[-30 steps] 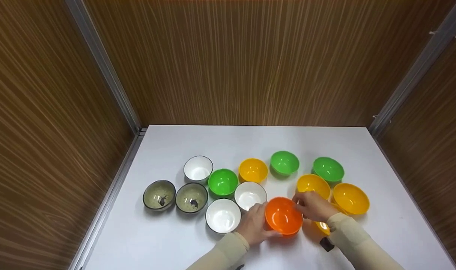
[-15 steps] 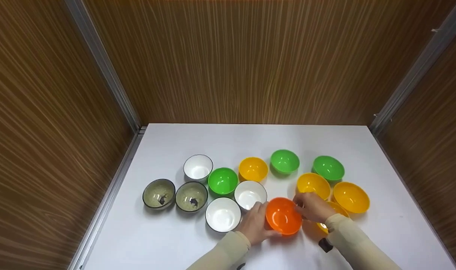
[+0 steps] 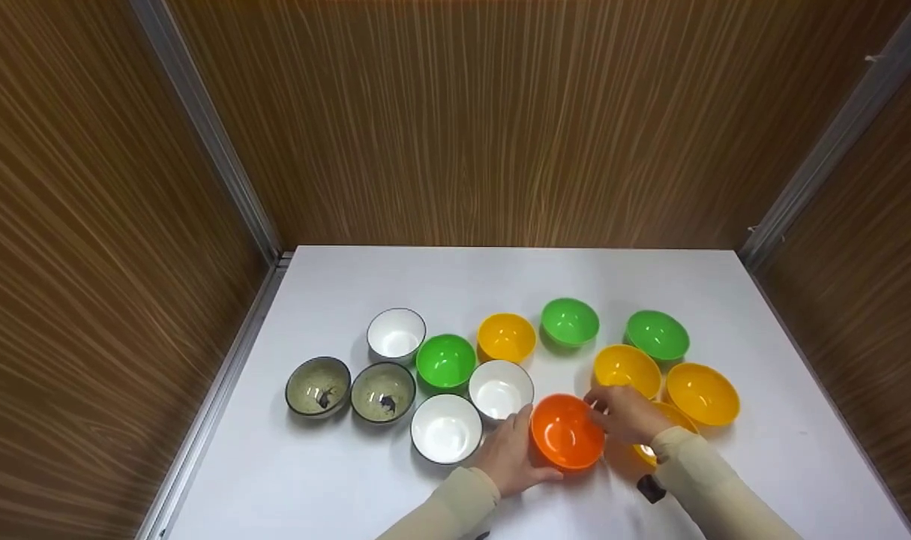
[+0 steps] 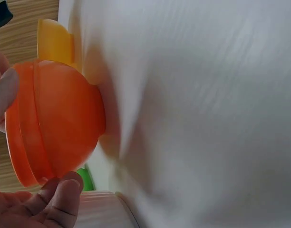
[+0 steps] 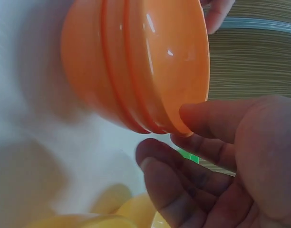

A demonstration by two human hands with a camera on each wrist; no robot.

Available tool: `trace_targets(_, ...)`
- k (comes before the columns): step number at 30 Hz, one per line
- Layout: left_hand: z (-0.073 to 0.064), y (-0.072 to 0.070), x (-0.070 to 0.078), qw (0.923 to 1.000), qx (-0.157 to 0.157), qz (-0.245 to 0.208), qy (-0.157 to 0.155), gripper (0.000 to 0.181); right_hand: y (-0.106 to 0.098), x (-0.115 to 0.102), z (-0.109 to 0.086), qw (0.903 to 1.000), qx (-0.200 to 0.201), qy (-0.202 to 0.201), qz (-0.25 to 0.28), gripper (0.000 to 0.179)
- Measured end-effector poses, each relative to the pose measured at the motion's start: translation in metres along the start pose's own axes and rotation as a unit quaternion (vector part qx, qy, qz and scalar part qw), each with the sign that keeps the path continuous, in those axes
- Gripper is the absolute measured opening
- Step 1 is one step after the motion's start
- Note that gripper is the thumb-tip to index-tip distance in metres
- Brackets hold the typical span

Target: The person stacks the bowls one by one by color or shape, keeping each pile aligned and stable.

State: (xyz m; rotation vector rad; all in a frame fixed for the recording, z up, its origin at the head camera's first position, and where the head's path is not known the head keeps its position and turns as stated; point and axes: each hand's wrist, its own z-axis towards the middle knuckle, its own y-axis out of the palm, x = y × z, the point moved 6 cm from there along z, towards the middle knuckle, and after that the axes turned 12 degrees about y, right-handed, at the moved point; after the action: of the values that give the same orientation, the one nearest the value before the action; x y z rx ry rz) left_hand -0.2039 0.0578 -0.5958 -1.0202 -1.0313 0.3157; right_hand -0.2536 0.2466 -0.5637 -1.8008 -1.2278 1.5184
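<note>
Orange and shiny are the nested bowls [image 3: 567,435] between the two hands, near the front of the white table [image 3: 313,487]; how many they are, I cannot tell. Whether the lowest foot touches the table is also not clear.

The left hand [image 3: 509,457] clasps the bowls from the side, with its fingertips against the outer wall. The right hand [image 3: 626,414] pinches the uppermost rim, its thumb inside and a finger outside, while its other fingers are free of the wall.

For good handling, I think the left hand should steady the lower part gently, because strong squeezing could make the bowls bind together. The right pinch should move the rim straight and level, since a tilt may jam one bowl in another. Also some care is needed around: a white bowl [image 3: 501,390] is just beside the left fingers, and the right forearm partly covers a yellow bowl [image 3: 676,417].
</note>
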Motion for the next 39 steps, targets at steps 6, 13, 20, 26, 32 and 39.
trace_targets(6, -0.002, 0.006, -0.001, 0.9998, 0.004, -0.018, -0.012, 0.097, 0.008, 0.003, -0.001, 0.9987, -0.045, 0.007, 0.024, 0.023)
trace_targets(13, 0.003, 0.011, -0.002, 0.9991, 0.039, -0.006, -0.012, 0.084, 0.008, 0.005, 0.004, 0.9996, -0.024, 0.012, 0.007, 0.019)
trace_targets(20, 0.006, 0.016, -0.006, 0.9969, 0.058, 0.024, -0.048, 0.055, 0.005, 0.01, 0.013, 0.9969, 0.001, 0.069, 0.038, 0.012)
trace_targets(26, 0.012, 0.021, -0.005, 0.9975, 0.048, 0.016, -0.05, 0.035, 0.001, 0.011, 0.018, 0.9949, 0.041, 0.081, 0.045, 0.011)
trace_targets(32, 0.015, 0.022, -0.004, 0.998, 0.04, -0.007, -0.048, 0.038, -0.007, 0.015, 0.016, 0.9891, 0.095, 0.102, 0.048, 0.017)
trace_targets(39, 0.013, 0.025, -0.006, 0.9972, 0.005, -0.072, -0.018, 0.041, -0.014, 0.013, 0.013, 0.9847, 0.14, 0.102, 0.024, 0.013)
